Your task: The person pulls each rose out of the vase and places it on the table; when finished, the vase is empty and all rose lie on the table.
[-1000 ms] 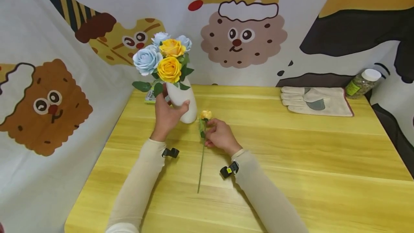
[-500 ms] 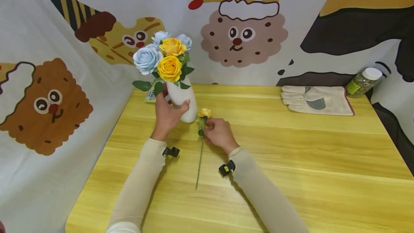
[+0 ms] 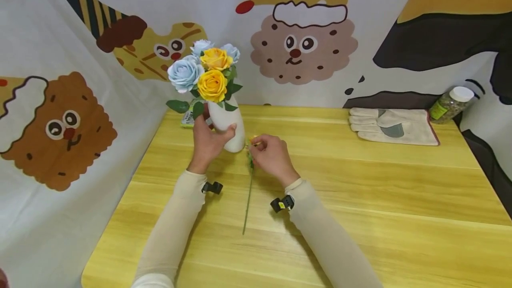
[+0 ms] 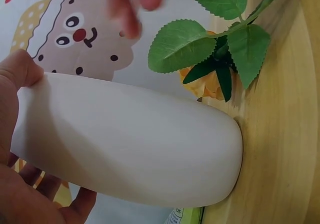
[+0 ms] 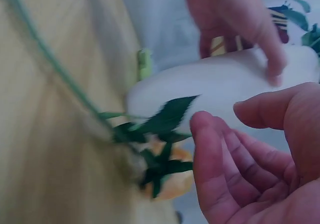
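Note:
My left hand [image 3: 208,143] grips the upper part of a white vase [image 3: 234,139], thumb on the near side; its base [image 4: 230,154] touches the table. Blue roses [image 3: 185,74] and yellow roses [image 3: 212,86] fill the vase. A yellow-orange rose [image 5: 175,181] with green leaves [image 4: 182,46] lies beside the vase base, its long stem [image 3: 247,203] pointing toward me. Over this rose, my right hand [image 3: 274,157] partly hides the bloom in the head view. Thumb and forefinger stand apart in the right wrist view, fingers loosely bent around nothing [image 5: 260,169].
Behind the vase is a small green-and-white packet [image 3: 187,120]. A pale work glove [image 3: 394,126] lies at the table's back right, beside a white-lidded jar [image 3: 451,105]. Patterned cloth [image 3: 224,12] hangs along the back and left of the wooden table [image 3: 360,190].
My right hand has let go of the small rose and lifted slightly over its bloom. The stem has shifted slightly. My left hand keeps its grip on the vase.

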A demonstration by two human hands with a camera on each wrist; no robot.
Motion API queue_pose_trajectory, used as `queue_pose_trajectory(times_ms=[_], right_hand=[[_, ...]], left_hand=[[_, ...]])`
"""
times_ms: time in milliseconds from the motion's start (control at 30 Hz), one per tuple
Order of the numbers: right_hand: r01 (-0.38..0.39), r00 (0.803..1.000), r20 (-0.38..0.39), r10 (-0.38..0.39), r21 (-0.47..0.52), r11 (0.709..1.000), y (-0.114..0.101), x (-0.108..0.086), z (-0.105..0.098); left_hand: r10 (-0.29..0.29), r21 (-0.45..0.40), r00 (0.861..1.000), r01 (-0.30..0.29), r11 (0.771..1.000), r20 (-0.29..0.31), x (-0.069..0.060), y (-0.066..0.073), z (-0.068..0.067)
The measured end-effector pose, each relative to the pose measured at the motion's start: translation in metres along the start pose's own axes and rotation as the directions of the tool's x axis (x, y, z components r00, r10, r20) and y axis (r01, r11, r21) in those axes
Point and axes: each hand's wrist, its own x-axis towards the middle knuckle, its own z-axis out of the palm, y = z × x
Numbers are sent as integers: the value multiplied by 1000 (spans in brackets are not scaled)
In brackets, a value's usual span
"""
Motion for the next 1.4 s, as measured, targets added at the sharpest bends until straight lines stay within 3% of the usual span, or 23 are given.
queue_pose_trajectory(times_ms=[133,433,700,867,1067,1200,1400], right_hand=[[94,995,-28,-95,-15,995,-17,1,-7],[209,976,-53,-210,-10,978,-54,-1,-12],[357,932,-95,-350,71,931,-90,-4,-10],[360,931,-107,-349,116,926,-110,-1,-6],[342,932,-169,-320,126,931,-121,8,-4],[375,911,-212,-353,73,924,-125,17,-5],[398,886,-235,-399,-55,916,-128,32,-2]], left_hand=[[5,10,1000,-5,1000,-5,3,-12,0],[43,11,999,-44,999,13,2,-16,-2],[71,17,997,-72,997,17,1,-16,-5],[84,3,996,-85,996,18,3,-17,-5],[45,-7,999,-45,999,25,3,-17,-3],[35,0,999,-35,999,19,3,-17,-2],[74,-9,997,-74,997,24,5,-20,-5]])
